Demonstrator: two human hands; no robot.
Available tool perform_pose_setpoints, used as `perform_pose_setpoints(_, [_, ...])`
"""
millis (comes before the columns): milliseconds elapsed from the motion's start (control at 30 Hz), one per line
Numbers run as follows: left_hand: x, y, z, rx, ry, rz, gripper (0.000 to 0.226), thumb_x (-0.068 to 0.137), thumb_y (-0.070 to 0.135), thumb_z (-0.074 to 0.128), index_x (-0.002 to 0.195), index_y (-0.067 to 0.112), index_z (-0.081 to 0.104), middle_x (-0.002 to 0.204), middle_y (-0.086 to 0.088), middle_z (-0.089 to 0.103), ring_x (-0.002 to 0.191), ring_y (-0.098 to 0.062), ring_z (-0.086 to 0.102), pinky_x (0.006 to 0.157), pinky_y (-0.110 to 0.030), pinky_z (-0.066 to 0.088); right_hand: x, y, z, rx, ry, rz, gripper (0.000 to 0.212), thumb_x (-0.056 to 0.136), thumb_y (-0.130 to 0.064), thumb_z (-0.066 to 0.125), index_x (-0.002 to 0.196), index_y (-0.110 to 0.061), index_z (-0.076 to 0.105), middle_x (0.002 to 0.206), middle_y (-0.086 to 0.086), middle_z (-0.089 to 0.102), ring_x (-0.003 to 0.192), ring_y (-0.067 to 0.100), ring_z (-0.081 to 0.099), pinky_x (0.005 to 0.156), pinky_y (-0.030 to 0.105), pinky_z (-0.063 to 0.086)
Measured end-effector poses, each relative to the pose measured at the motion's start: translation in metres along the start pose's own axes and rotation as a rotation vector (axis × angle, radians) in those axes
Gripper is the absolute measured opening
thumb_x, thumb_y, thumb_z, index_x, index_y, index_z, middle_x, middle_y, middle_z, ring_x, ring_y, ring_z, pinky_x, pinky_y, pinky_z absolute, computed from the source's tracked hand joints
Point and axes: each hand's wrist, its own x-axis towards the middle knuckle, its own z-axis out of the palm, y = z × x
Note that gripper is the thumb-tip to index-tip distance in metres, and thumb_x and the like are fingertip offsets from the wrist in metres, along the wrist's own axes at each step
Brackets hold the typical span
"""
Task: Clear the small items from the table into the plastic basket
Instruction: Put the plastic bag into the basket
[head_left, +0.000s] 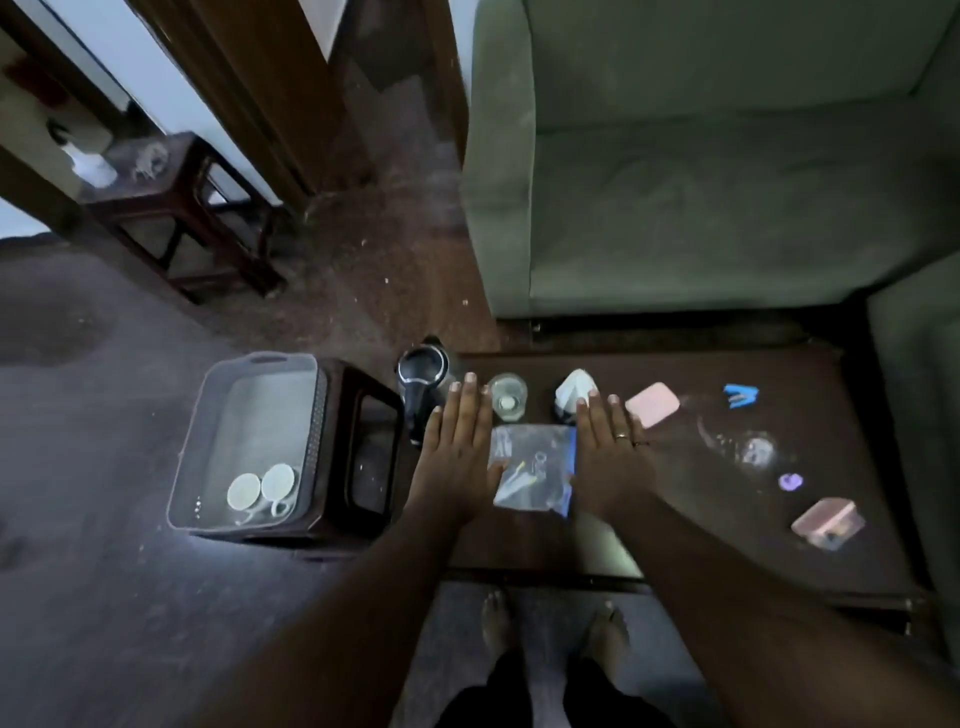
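Head view: left hand (457, 447) and right hand (610, 457) lie flat, fingers straight, holding nothing, beside a plastic bag (535, 467) on the table (727, 499). 2 cups (262, 488) sit in the basket (208, 415).

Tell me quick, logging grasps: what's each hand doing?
Left hand: open, flat, holding nothing.
Right hand: open, flat, holding nothing.

Pink case (652, 405); blue clip (741, 396); 2 white cups (261, 489); green sofa (701, 208).
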Motion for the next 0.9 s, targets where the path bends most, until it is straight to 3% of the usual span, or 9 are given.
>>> perform_pose_setpoints(100, [0.015,0.001,0.056,0.017,-0.166,0.024,0.094,0.083,0.051,0.062,0.154,0.007,0.020,0.163,-0.017,0.018,0.146,-0.034,0.031,0.105,-0.046,0.043,0.010,0.002,0.052,-0.002,-0.189,0.060,0.078,0.089,-0.046,0.053,0.153,-0.015,0.022,0.154,0.016,0.032,0.133,0.038,0.042,0.105,0.046,0.037])
perform_pose_setpoints(167, [0.029,-0.001,0.095,0.019,-0.249,0.034,0.084,0.089,0.048,0.058,0.154,0.012,0.019,0.164,-0.015,0.016,0.143,-0.033,0.034,0.098,-0.046,0.047,0.021,0.000,0.083,0.110,-0.231,0.136,0.060,0.090,-0.041,0.054,0.143,-0.017,0.038,0.138,0.013,0.049,0.121,0.033,0.052,0.096,0.040,0.043])
perform_pose_setpoints(267, [0.048,-0.001,0.160,-0.031,-0.395,-0.015,0.070,0.096,0.045,0.049,0.155,0.025,0.017,0.165,-0.012,0.009,0.140,-0.033,0.032,0.097,-0.047,0.046,0.041,-0.005,0.130,0.337,-0.259,0.291,0.052,0.091,-0.038,0.058,0.135,-0.014,0.042,0.129,0.014,0.052,0.116,0.036,0.057,0.092,0.041,0.046])
perform_pose_setpoints(400, [0.063,0.006,0.219,-0.135,-0.507,-0.167,0.070,0.099,0.048,0.045,0.156,0.036,0.005,0.165,-0.012,0.001,0.143,-0.035,0.028,0.099,-0.052,0.044,0.071,-0.016,0.176,0.685,-0.288,0.439,0.082,0.084,-0.034,0.068,0.149,-0.011,0.023,0.133,0.020,0.048,0.120,0.043,0.054,0.094,0.045,0.046])
perform_pose_setpoints(433, [0.066,0.007,0.230,-0.162,-0.535,-0.206,0.071,0.099,0.050,0.043,0.156,0.036,0.003,0.166,-0.010,-0.002,0.146,-0.036,0.022,0.102,-0.054,0.042,0.078,-0.018,0.185,0.761,-0.258,0.494,0.081,0.082,-0.031,0.069,0.147,-0.010,0.025,0.133,0.021,0.048,0.119,0.044,0.054,0.094,0.046,0.046])
perform_pose_setpoints(533, [0.071,0.008,0.254,-0.296,-0.635,-0.337,0.071,0.100,0.053,0.038,0.155,0.035,-0.001,0.166,-0.005,-0.012,0.151,-0.035,0.001,0.109,-0.060,0.030,0.090,-0.027,0.201,0.914,-0.132,0.642,0.054,0.078,-0.021,0.066,0.126,-0.011,0.041,0.121,0.019,0.054,0.109,0.043,0.058,0.089,0.045,0.048])
perform_pose_setpoints(667, [0.066,0.012,0.264,-0.351,-0.661,-0.368,0.074,0.098,0.051,0.042,0.155,0.035,-0.003,0.165,-0.006,-0.016,0.150,-0.038,-0.008,0.112,-0.063,0.024,0.103,-0.031,0.201,1.141,-0.158,0.780,0.033,0.076,-0.018,0.069,0.101,-0.018,0.048,0.102,0.008,0.066,0.093,0.032,0.066,0.083,0.040,0.056])
perform_pose_setpoints(800, [0.060,0.009,0.254,-0.377,-0.644,-0.376,0.076,0.096,0.049,0.048,0.156,0.033,0.004,0.166,-0.003,-0.006,0.150,-0.037,0.009,0.112,-0.059,0.026,0.101,-0.028,0.188,1.226,-0.250,0.799,0.015,0.077,-0.019,0.074,0.088,-0.013,0.066,0.088,0.010,0.073,0.079,0.030,0.071,0.077,0.043,0.060])
perform_pose_setpoints(900, [0.059,0.005,0.221,-0.401,-0.576,-0.440,0.080,0.095,0.051,0.049,0.156,0.022,0.007,0.165,-0.008,0.008,0.144,-0.038,0.026,0.111,-0.054,0.029,0.086,-0.018,0.155,1.393,-0.270,0.719,0.013,0.078,-0.015,0.076,0.077,-0.020,0.065,0.076,0.003,0.070,0.067,0.017,0.067,0.065,0.032,0.057])
